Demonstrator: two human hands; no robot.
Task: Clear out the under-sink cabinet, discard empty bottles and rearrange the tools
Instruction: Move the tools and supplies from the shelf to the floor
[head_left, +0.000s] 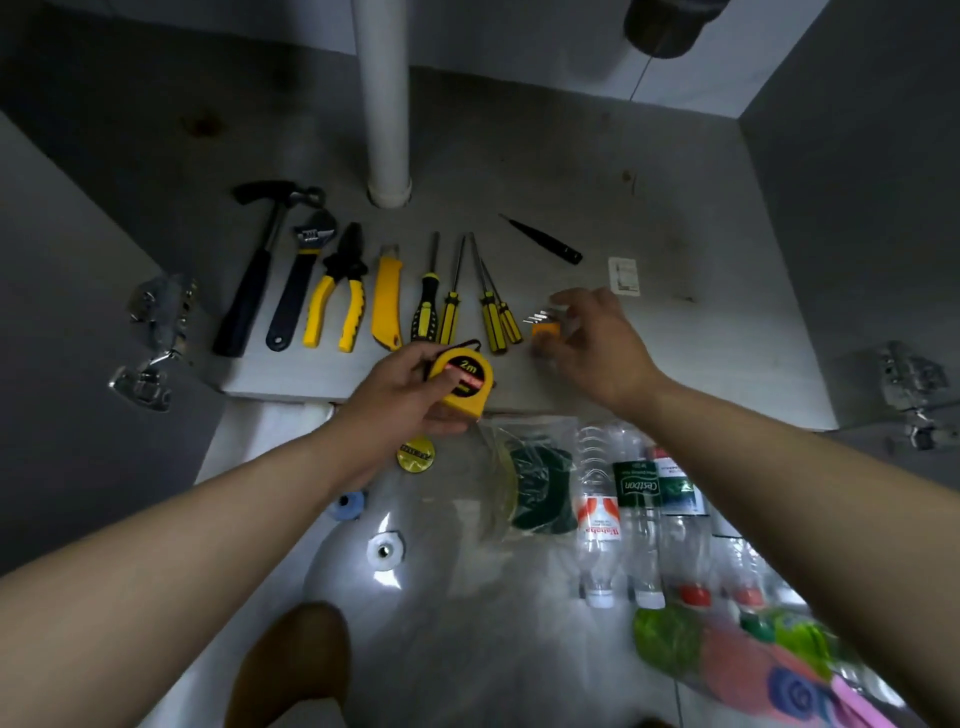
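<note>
L hand (400, 400) grips boxy yellow plastic tape measure (464, 382).

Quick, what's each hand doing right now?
Left hand: holds the yellow tape measure.
Right hand: open, fingers spread by the hex key set; contact unclear.

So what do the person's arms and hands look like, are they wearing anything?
Both arms are bare: no sleeves show on the left forearm or the right forearm. The left hand and the right hand have no gloves, and I can see no watch, bracelet or rings.
</note>
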